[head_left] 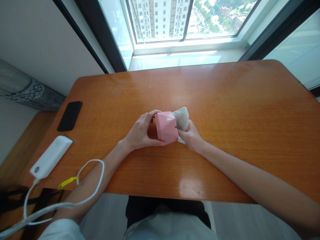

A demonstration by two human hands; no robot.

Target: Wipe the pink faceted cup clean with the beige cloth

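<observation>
Can't really tell what the pink faceted block (166, 127) is. The left hand (140, 133) covers one side, clamped on it in the middle of the table (237, 110). The right hand (191, 136) is bunched around a grey cloth (181, 118) pressed against the block, hiding that side. A black phone (69, 115), white power bank (51, 156) and cable (92, 186) sit well off left.

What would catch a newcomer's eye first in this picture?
First, the pink faceted block at the middle of the orange wooden table, held by the left hand, while the right hand holds a grey cloth against its right side. Next, near the table's left edge, a black phone and a white power bank with a white cable.
</observation>
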